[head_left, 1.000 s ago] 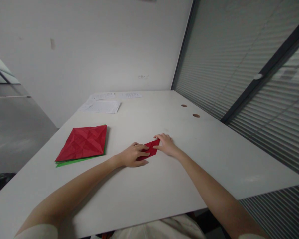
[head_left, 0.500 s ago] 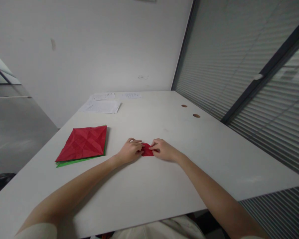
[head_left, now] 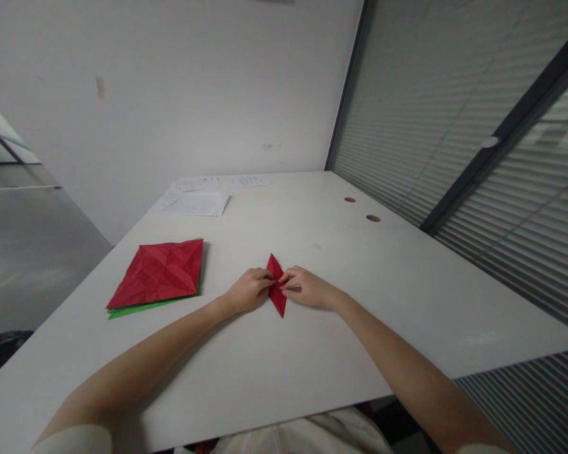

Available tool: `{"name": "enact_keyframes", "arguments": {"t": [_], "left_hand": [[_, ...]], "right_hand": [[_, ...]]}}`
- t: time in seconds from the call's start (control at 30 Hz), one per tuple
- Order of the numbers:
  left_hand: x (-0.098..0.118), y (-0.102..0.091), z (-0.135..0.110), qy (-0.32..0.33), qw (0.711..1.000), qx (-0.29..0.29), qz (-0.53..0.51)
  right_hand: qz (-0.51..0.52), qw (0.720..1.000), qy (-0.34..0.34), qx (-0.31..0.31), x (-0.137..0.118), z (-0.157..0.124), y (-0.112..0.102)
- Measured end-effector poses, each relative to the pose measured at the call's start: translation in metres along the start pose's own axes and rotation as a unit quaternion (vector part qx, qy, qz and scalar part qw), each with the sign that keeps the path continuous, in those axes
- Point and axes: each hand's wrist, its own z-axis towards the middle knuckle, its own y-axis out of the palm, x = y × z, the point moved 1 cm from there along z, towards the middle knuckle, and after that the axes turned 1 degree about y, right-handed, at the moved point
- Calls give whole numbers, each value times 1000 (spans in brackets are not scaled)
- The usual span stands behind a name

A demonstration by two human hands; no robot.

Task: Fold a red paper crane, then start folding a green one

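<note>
A small folded piece of red paper lies on the white table between my hands, with one pointed corner toward the far side and one toward me. My left hand pinches its left edge, fingers curled. From the right, my right hand grips the paper's other side between thumb and fingertips. The fingertips of both hands nearly meet over the middle of the paper and cover part of it. To the left lies a larger creased red sheet on top of green paper.
White printed papers lie at the table's far left. Two round holes pierce the tabletop at the right, near the window blinds. A plain wall stands behind the table. A black bag-like thing shows at lower left.
The small red paper has changed from a compact, roughly rectangular shape to a long diamond with points far and near. Both hands have stayed close on either side of it.
</note>
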Motion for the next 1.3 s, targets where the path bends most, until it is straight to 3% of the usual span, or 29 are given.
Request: {"name": "enact_keyframes", "arguments": {"t": [0.4,0.63,0.93,1.1,1.3], "left_hand": [[5,-3,0,-26,999,-17,24],[8,-8,0,-79,996,-10,37],[5,-4,1,-51,998,5,37],[9,-12,3,-55,997,-31,40],[11,-12,5,-43,996,-54,59]], "right_hand": [[-42,998,5,41,17,0,6],[-49,997,23,55,28,-1,11],[-63,996,41,39,18,-2,10],[-70,997,32,8,12,-2,9],[-72,995,32,57,22,2,14]]}}
